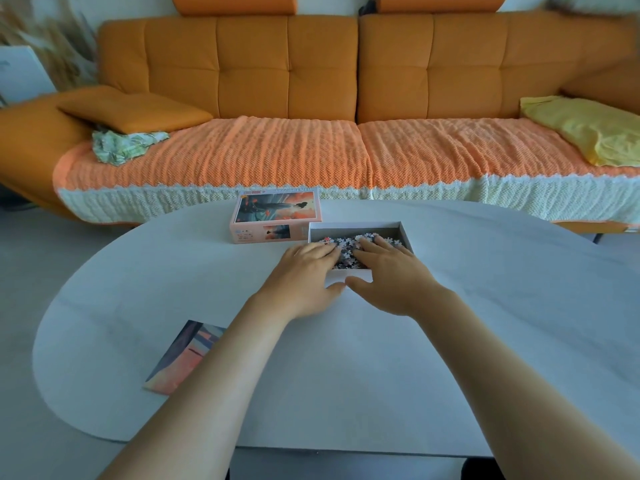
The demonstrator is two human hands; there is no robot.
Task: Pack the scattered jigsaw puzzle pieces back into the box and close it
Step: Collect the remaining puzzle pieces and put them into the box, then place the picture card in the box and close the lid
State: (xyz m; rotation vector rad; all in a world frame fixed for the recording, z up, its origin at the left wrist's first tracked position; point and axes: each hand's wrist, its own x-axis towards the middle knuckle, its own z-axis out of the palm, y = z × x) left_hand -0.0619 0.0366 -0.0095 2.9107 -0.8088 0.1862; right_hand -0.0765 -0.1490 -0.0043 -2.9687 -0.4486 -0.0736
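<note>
Since no loose pieces show on the worktop (346, 358), packing looks done. Both hands' fingers (323, 252) lie flat and spread on the puzzle pieces (348, 252) in the box (406, 233). Its lid (275, 216), beyond the left hand (304, 278), remains to fit.

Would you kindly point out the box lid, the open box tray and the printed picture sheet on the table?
box lid (275, 206): head view, on its printed top face.
open box tray (406, 231): head view, on its right inner wall.
printed picture sheet (180, 358): head view, on its visible middle, left of the forearm.
</note>
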